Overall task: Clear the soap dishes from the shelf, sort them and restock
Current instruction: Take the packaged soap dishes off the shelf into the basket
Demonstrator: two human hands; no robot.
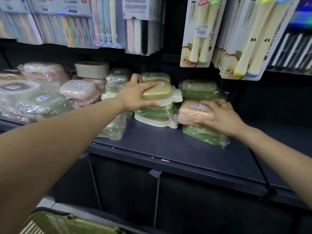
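Head view: the left hand (135, 93) grips an olive-tan soap dish (156, 92) at the top of the middle stack, its fingers (152, 84) spread over the lid and thumb curled along the near edge. The right hand (219, 115) clasps a peach soap dish (190, 114) that sits on a green soap dish (202, 135) at the right of the shelf (168, 146), fingers wrapped over its far side.

These look like light, hollow plastic boxes, stiff enough for a firm squeeze. Most are wrapped in crinkled clear film, which is likely slippery and may let stacked pieces slide, so holding across the lid with the thumb under the rim seems the safest grasp. The cream trays (175, 97) jutting from the middle stack could catch or tip if the top piece is pulled off sideways.

The peach dish reads "CUTE RABBIT", upside down, below a small price sticker too fine to read. Hanging toothbrush packs (136, 22) above read "TOOTHBRUSH". A green basket (70, 223) waits below.
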